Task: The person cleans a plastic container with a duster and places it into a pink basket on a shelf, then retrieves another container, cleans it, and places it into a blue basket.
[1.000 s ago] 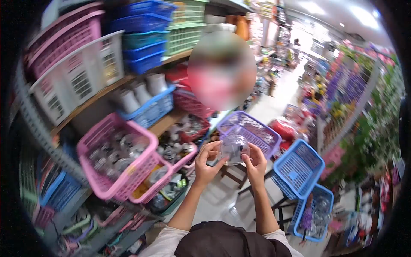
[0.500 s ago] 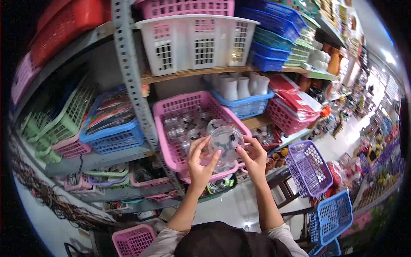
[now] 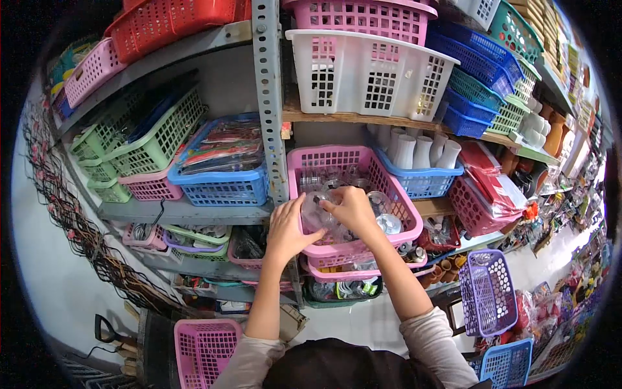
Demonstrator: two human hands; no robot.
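Observation:
A pink basket point(image 3: 407, 206) on the shelf holds several clear round plastic pieces. Over its left front part, my left hand point(image 3: 285, 228) curls its thumb and fingers around a clear round plastic container point(image 3: 313, 214). My right hand point(image 3: 353, 211) is closed at the container's upper right side, thumb and fingertips pressed against it near a small dark spot. Parts of the container are hidden behind the fingers. A shiny round piece point(image 3: 389, 223) lies in the basket to the right of my right hand.
A metal shelf post point(image 3: 267, 97) rises left of the pink basket. A blue basket point(image 3: 424, 181) with white vases stands behind it to the right. Above is a white basket point(image 3: 369, 78). A purple basket point(image 3: 487, 292) stands lower right, and another pink basket point(image 3: 206, 353) lower left.
Both hands have lowered the clear round piece toward the left part of the pink basket. My right hand has turned over it. The view has swung left, so the shelves appear farther right.

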